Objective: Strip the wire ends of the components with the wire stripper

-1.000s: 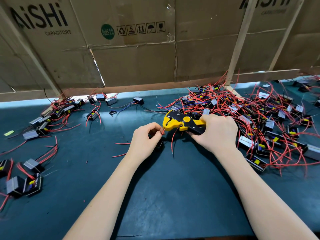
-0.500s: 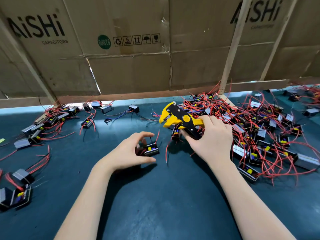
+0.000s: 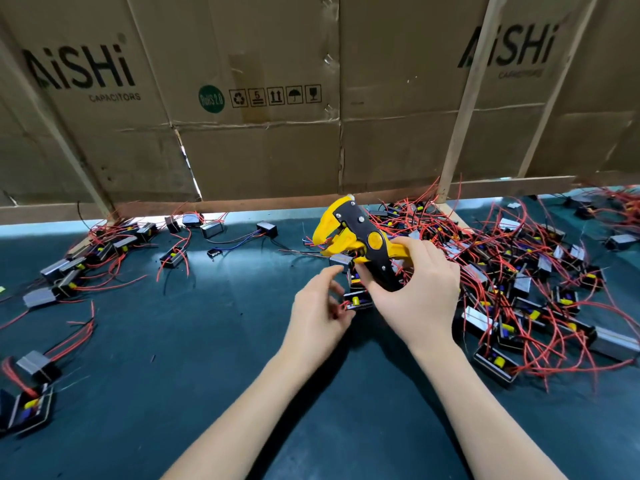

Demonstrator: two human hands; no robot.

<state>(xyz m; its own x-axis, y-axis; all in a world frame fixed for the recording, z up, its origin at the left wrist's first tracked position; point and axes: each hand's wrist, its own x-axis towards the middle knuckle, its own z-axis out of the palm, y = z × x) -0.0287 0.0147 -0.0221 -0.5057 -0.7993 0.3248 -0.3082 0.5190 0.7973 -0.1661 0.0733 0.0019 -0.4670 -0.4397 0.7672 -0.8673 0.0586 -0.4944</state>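
My right hand grasps the wire stripper, raised above the bench, head gaping. Just below the stripper, my left hand pinches a component beside the tangled pile.

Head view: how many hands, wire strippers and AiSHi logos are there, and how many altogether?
Hands: 2, left hand and right hand
wire stripper: 1
AiSHi logos: 2
Total: 5

Two bare forearms, sleeveless, no gloves, rings or watch
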